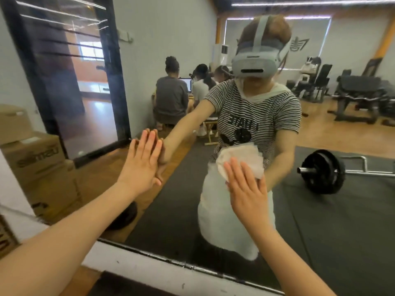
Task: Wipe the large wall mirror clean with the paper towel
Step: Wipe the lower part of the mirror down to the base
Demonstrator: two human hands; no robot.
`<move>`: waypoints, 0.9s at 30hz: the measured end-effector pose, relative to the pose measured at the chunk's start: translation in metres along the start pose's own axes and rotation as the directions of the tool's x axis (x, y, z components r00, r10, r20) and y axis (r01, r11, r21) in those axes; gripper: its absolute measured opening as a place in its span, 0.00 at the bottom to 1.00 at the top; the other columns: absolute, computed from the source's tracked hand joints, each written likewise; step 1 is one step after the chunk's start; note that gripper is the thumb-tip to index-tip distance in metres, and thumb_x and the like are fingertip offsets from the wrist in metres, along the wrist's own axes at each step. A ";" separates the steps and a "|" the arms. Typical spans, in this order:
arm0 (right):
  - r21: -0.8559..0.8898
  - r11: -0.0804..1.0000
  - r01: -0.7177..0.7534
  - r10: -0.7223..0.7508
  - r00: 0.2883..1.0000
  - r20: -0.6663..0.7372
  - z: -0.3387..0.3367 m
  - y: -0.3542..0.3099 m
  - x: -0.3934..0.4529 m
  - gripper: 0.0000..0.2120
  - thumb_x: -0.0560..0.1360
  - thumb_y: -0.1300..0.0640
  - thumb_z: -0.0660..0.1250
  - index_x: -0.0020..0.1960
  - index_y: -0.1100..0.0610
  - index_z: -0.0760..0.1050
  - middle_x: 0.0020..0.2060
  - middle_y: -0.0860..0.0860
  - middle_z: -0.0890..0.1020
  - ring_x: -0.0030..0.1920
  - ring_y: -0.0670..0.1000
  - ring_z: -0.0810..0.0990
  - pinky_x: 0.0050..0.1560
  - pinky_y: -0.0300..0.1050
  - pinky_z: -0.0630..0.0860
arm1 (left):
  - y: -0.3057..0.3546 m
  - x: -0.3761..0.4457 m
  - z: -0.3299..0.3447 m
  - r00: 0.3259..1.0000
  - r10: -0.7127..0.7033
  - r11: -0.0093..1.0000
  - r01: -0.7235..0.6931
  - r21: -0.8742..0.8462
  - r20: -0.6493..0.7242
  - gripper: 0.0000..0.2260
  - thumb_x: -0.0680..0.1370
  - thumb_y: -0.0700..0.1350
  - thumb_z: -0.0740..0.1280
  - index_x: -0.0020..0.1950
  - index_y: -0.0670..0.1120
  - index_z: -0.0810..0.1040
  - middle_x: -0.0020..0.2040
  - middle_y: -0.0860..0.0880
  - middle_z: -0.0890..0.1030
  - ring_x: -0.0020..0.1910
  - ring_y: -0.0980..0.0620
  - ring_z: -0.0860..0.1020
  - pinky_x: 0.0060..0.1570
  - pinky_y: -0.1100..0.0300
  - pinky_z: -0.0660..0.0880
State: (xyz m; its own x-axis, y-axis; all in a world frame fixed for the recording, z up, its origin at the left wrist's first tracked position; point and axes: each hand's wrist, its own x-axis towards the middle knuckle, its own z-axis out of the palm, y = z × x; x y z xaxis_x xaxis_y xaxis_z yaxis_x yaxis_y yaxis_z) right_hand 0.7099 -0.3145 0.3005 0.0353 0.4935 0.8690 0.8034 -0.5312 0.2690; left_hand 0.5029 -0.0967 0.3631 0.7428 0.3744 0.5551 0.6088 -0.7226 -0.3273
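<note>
- Pressing flat against the large wall mirror (320, 210), the right hand (249, 194) pins a crumpled white paper towel (241, 160) to the glass with its fingers straight and spread.
- The grip here is no pinch: the fingers lie apart and extended over the lower part of the towel, nothing curled round it, and the wad bulges out above the fingertips.
- The towel sits on the mirror's lower middle area, right over the reflection of the person's striped shirt and pale apron.
- The left hand (142, 161) rests open on the glass well to the left of the towel, palm to the mirror, fingers straight and close together, holding nothing; its fingertips meet their own reflection.
- Both bare forearms reach up from the bottom of the view toward the glass.
- The mirror's lower edge runs along a white wall ledge (171, 274) beneath the arms.
- Stacked cardboard boxes (36, 159) stand just beside the mirror's left side.
- In the reflection, a barbell (323, 171) lies on a dark floor mat, and seated people are gathered round a laptop farther back.
</note>
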 end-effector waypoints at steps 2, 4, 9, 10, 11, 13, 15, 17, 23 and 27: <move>-0.006 0.999 -0.042 0.042 0.999 -0.001 -0.009 0.024 -0.012 0.37 0.75 0.61 0.61 0.80 0.53 0.49 0.76 0.52 0.60 0.77 0.54 0.52 0.68 0.59 0.58 | 0.000 0.001 -0.001 1.000 0.007 1.000 -0.008 -0.027 -0.016 0.68 0.53 0.62 0.82 0.76 0.37 0.41 0.77 0.39 0.39 0.76 0.39 0.34 0.72 0.42 0.40; 0.034 0.996 -0.084 0.085 0.996 -0.023 -0.018 0.036 -0.015 0.36 0.74 0.63 0.56 0.79 0.53 0.50 0.74 0.54 0.62 0.73 0.57 0.59 0.64 0.60 0.61 | 0.002 -0.002 -0.003 0.999 0.009 0.999 -0.008 -0.047 0.032 0.69 0.56 0.62 0.81 0.76 0.39 0.34 0.76 0.38 0.32 0.76 0.38 0.33 0.72 0.42 0.37; 0.269 0.944 -0.189 0.217 0.973 -0.075 -0.028 -0.002 -0.005 0.27 0.74 0.65 0.54 0.73 0.58 0.62 0.71 0.55 0.64 0.70 0.59 0.63 0.64 0.60 0.62 | 0.002 -0.003 -0.006 0.993 -0.020 0.996 0.030 -0.086 0.115 0.65 0.69 0.65 0.72 0.64 0.43 0.14 0.67 0.41 0.17 0.69 0.40 0.21 0.67 0.44 0.25; 0.284 0.947 -0.150 0.179 0.981 -0.078 -0.027 -0.016 0.001 0.28 0.73 0.66 0.54 0.72 0.58 0.62 0.71 0.55 0.64 0.70 0.59 0.63 0.64 0.60 0.61 | 0.003 -0.002 -0.007 0.993 -0.018 0.994 0.030 -0.101 0.121 0.64 0.70 0.65 0.70 0.62 0.43 0.12 0.65 0.41 0.15 0.67 0.40 0.19 0.66 0.44 0.24; 0.288 0.952 -0.101 0.127 0.989 -0.071 -0.025 -0.031 0.009 0.28 0.72 0.66 0.53 0.72 0.58 0.61 0.71 0.55 0.64 0.70 0.58 0.62 0.65 0.60 0.61 | 0.003 -0.002 -0.010 0.988 -0.016 0.995 0.031 -0.095 0.154 0.63 0.71 0.65 0.69 0.61 0.43 0.12 0.64 0.40 0.14 0.66 0.40 0.17 0.65 0.45 0.23; 0.276 0.961 -0.022 0.034 0.999 -0.038 -0.017 -0.058 0.032 0.30 0.71 0.65 0.52 0.73 0.58 0.60 0.72 0.55 0.65 0.72 0.57 0.61 0.65 0.62 0.60 | 0.001 -0.002 -0.011 0.987 -0.012 0.993 0.030 -0.111 0.160 0.65 0.69 0.65 0.72 0.63 0.43 0.13 0.66 0.41 0.16 0.67 0.41 0.18 0.65 0.45 0.22; 0.262 0.965 0.025 -0.028 1.000 0.008 -0.005 -0.074 0.054 0.31 0.72 0.65 0.52 0.75 0.57 0.57 0.74 0.54 0.64 0.74 0.55 0.60 0.64 0.62 0.67 | 0.000 -0.004 -0.013 0.988 -0.023 0.991 0.042 -0.124 0.152 0.69 0.63 0.63 0.77 0.69 0.43 0.18 0.71 0.41 0.21 0.71 0.42 0.23 0.68 0.46 0.25; 0.245 0.965 0.092 -0.106 0.993 0.046 0.005 -0.071 0.064 0.31 0.74 0.64 0.52 0.77 0.56 0.54 0.77 0.51 0.59 0.76 0.52 0.57 0.61 0.62 0.72 | 0.001 -0.006 -0.013 0.983 -0.040 0.993 0.058 -0.101 0.177 0.66 0.67 0.64 0.74 0.67 0.43 0.16 0.69 0.41 0.19 0.68 0.42 0.20 0.69 0.45 0.26; 0.117 0.985 0.129 -0.128 0.992 -0.016 -0.003 0.004 0.021 0.35 0.76 0.64 0.58 0.79 0.56 0.49 0.77 0.52 0.55 0.78 0.52 0.49 0.73 0.57 0.60 | 0.001 -0.004 -0.016 0.987 -0.006 0.992 0.027 -0.126 0.162 0.66 0.65 0.65 0.74 0.71 0.43 0.20 0.70 0.42 0.20 0.70 0.41 0.23 0.72 0.45 0.32; 0.038 0.996 0.075 -0.074 0.997 -0.038 -0.011 0.055 -0.004 0.37 0.76 0.63 0.56 0.80 0.53 0.44 0.79 0.49 0.46 0.78 0.50 0.47 0.71 0.56 0.58 | 0.002 -0.005 -0.008 0.992 -0.006 0.994 0.020 -0.107 0.125 0.66 0.63 0.64 0.77 0.75 0.42 0.28 0.72 0.42 0.22 0.73 0.41 0.27 0.74 0.41 0.40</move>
State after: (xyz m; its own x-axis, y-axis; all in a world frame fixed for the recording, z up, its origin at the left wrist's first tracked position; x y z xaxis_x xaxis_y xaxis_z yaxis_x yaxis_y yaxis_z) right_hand 0.7471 -0.3531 0.3159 -0.0468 0.5046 0.8621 0.8258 -0.4660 0.3176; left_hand 0.4981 -0.1046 0.3664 0.7680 0.4482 0.4575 0.5898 -0.7733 -0.2325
